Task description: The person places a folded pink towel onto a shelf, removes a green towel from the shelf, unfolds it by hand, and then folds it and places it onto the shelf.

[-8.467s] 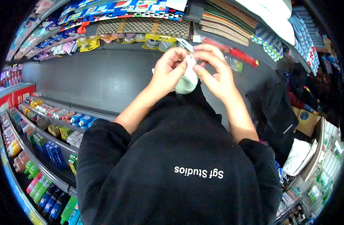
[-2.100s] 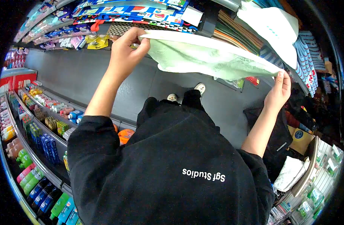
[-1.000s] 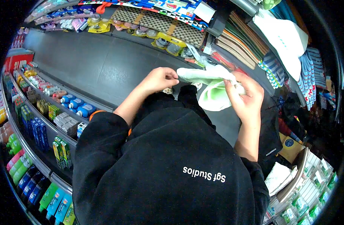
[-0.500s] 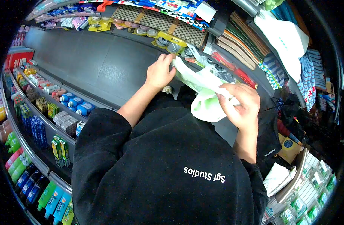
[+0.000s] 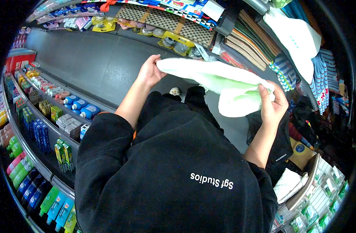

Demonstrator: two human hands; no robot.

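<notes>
Pale green cloth (image 5: 209,72) strung between left hand (image 5: 150,72) and right hand (image 5: 275,101), each pinched nearly closed on an end; fold droops at right. Left shelf (image 5: 44,171) holds bottles (image 5: 79,105), boxes (image 5: 63,155).

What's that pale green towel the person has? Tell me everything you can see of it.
The pale green towel looks soft and slightly fuzzy, like terry cloth, whiter along its upper part and greener in the shaded folds. It spans the air between both bare hands: the left hand holds one narrow, bunched end, the right hand pinches the other. A wide, rounded flap hangs loose beside the right hand, above the grey floor. No print or label is readable on it.
</notes>
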